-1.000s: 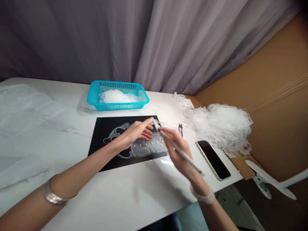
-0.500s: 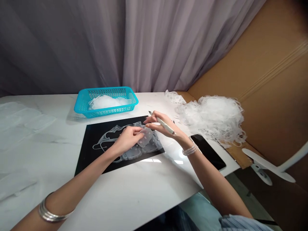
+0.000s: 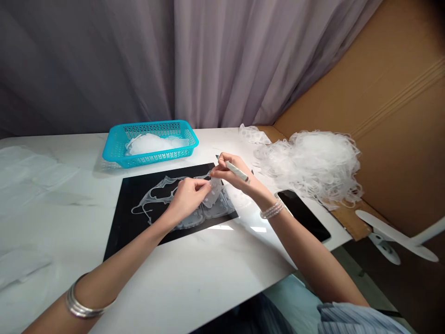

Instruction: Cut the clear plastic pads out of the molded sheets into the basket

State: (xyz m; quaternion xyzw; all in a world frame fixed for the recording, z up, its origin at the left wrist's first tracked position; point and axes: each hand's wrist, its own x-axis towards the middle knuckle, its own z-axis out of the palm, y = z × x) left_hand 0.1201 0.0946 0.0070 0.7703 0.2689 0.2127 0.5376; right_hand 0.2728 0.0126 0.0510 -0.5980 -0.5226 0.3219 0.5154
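My left hand (image 3: 190, 197) is closed in a pinch on the edge of a sheer white dotted fabric piece (image 3: 212, 194), held up over a black mat (image 3: 120, 218). My right hand (image 3: 232, 171) meets it at the upper edge of that piece, thumb and fingertips pinched together there. Tucked across the right hand lies a whitish pen-shaped tool (image 3: 237, 171) with a dark pointed tip facing up and left. Under and around my hands, more sheer dotted fabric (image 3: 189, 219) and a frame-like cut-out remnant (image 3: 148, 199) lie flat on the mat.
A blue plastic basket (image 3: 118, 160) with white sheer pieces stands at the back. To the right are a big heap of white fabric scraps (image 3: 313, 162), a black phone (image 3: 302, 214) and a white lamp-like stand (image 3: 396, 234). Sheer sheets (image 3: 31, 176) cover the table's left side.
My right hand's fingers, spread before, have come together at the fabric's upper edge. The dotted piece now hangs more upright between both hands, and the view has shifted slightly.
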